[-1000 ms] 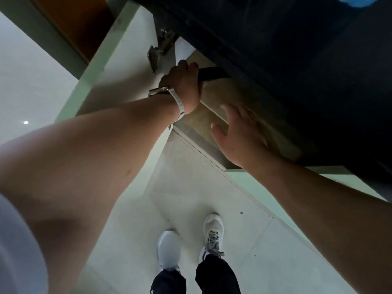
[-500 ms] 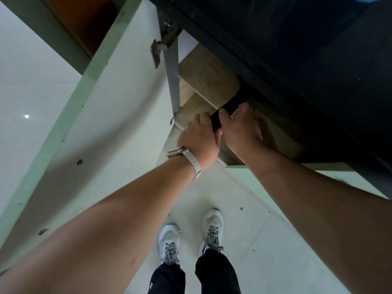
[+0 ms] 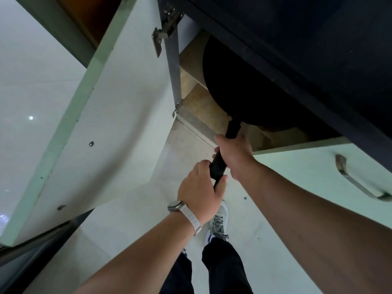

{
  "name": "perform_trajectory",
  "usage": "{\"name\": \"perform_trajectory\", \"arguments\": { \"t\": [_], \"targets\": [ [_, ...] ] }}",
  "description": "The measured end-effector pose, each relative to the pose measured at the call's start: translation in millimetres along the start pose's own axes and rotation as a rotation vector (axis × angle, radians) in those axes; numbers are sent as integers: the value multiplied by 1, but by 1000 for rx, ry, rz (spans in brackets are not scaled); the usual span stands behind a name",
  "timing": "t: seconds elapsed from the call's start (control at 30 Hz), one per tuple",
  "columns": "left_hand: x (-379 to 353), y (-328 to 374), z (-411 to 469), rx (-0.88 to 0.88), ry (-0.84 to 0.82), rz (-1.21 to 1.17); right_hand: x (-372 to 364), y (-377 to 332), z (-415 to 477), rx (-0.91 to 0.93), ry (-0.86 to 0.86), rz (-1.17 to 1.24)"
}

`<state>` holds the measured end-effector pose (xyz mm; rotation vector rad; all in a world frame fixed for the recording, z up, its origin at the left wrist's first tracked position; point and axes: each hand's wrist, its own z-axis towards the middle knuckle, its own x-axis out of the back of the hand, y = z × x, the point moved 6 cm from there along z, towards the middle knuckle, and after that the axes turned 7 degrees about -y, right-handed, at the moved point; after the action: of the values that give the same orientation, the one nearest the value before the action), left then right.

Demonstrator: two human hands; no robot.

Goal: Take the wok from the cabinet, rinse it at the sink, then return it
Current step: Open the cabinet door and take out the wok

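Wok (image 3: 250, 90) inside cabinet (image 3: 191, 66), handle (image 3: 220, 160) in both hands' grip

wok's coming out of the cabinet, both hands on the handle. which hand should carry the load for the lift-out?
Right, probably. The right hand wraps the long black handle nearer the round black wok, which is partly inside the cabinet. The left hand pinches only the handle's end.

Both arms are stretched forward; the right hand (image 3: 234, 154) is clenched around the wok handle (image 3: 220, 161), the left hand (image 3: 199, 190) wrapped just below it.
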<state>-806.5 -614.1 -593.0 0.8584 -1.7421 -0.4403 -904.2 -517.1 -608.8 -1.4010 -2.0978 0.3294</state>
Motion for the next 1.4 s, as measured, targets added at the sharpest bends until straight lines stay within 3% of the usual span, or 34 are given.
{"name": "perform_trajectory", "arguments": {
  "t": [0.27, 0.37, 0.5, 0.63, 0.8, 1.4],
  "targets": [
    [-6, 2, -17, -177, -66, -35, 7, 32, -21, -4, 26, 133],
    [3, -4, -3, -103, -25, -155, 5, 36, -28, 1, 29, 87],
    [12, -11, 41, 128, 19, -320, 6, 41, -30, 20, 48, 101],
    [-5, -3, 79, 293, -246, -386, 17, 53, -32, 51, 82, 47],
    [-32, 34, 97, 104, -468, -203, 33, 66, -33, 78, 77, -56],
    [-53, 45, 43, 151, -402, -275, 58, 98, -75, 87, -17, -376]
  ]
}}
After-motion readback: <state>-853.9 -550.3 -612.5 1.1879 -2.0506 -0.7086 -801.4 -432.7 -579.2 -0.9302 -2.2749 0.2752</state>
